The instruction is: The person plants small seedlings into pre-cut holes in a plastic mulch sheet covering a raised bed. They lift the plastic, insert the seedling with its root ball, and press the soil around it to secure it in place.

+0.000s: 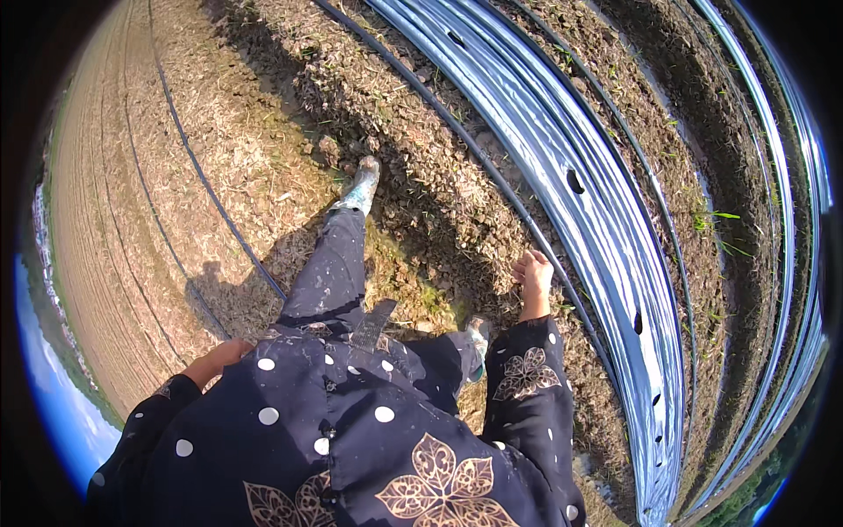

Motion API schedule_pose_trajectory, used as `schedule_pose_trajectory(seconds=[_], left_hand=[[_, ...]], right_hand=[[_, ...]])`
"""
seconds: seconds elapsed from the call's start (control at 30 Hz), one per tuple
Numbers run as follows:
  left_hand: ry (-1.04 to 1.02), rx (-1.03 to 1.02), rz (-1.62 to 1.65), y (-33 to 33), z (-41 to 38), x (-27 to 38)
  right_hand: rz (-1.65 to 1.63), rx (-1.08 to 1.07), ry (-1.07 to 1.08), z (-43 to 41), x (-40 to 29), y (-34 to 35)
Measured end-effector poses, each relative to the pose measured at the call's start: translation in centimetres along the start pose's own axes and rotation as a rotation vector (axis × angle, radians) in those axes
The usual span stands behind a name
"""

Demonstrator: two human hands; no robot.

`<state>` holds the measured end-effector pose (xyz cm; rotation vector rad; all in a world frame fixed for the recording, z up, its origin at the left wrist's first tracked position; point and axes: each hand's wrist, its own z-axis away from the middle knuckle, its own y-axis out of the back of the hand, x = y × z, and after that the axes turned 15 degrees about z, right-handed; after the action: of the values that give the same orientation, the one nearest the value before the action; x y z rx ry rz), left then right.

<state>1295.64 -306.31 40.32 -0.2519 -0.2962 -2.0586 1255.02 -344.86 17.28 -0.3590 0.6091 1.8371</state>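
Observation:
My right hand (pixel 533 269) hangs over the crumbly soil of the bed, close beside a black drip irrigation hose (pixel 484 158); its fingers are curled, and whether anything is in them cannot be made out. At the waist on the left, my left hand (pixel 227 354) rests near my dark dotted shirt, its fingers mostly hidden. Silvery plastic mulch film (pixel 560 165) lies in a long, rippled strip right of the hose, with several dark holes such as one oval hole (pixel 575 181). A soiled boot (pixel 363 181) stands in the furrow.
Another dark hose (pixel 658 191) runs along the film's far side. Further right lie a furrow and more film strips (pixel 780 178). Thin hoses (pixel 197 165) cross the straw-littered soil on the left. Rough clods (pixel 395 125) edge the furrow, and grass tufts (pixel 703 221) grow at the right.

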Motion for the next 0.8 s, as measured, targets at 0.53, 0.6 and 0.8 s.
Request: schedule_pose_trajectory(seconds=[0.53, 0.6, 0.8], left_hand=[[0.197, 0.323, 0.36, 27.2, -11.4, -4.1], [0.2, 0.331, 0.398, 27.3, -12.9, -3.0], [0.089, 0.265, 0.196, 26.1, -19.2, 2.8]], right_hand=[[1.145, 0.655, 0.182, -14.3, -13.4, -14.6], [1.253, 0.665, 0.227, -17.7, -12.9, -12.7], [1.081, 0.748, 0.513, -11.9, -11.0, -12.9]])
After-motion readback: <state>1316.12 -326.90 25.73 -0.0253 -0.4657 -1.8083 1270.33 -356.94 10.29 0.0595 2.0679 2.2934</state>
